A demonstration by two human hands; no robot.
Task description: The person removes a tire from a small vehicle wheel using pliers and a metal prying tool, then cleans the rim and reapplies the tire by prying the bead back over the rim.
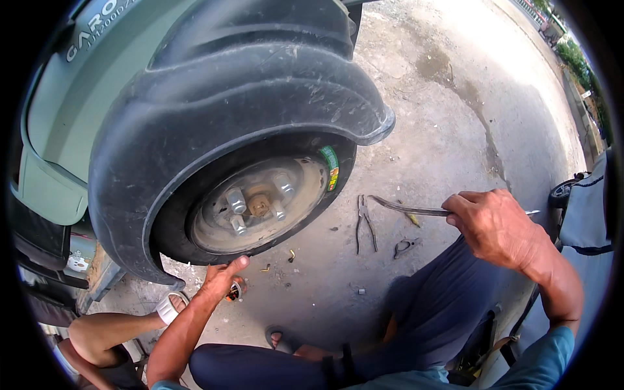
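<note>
My right hand (494,227) has its fingers wrapped around a metal lever (416,210), which lies to the right of the tire (292,148). The lever's bent end points to nine o'clock, its tip in view just beside the nose of the pliers (361,211); a pointed end pokes out past my wrist toward three.

My left hand (220,283) is at the tire's seven o'clock, one digit stretched along the lower edge; I cannot tell whether it touches or whether the other fingers grip anything. A cup (235,290) shows just beside it at four o'clock.

The fender (260,104) arches close over the tire from eight to two, so the tire's lower right edge has the most room. Ground (442,149) spreads from the lever's eleven to two. Below the lever, a yellow tool (413,220) and small pliers (404,247) lie between the pliers and my leg (442,292).

A green label (331,166) with red and yellow sits at the tire's two o'clock; pale capital lettering (94,29) marks the green bodywork (123,71) at ten.
</note>
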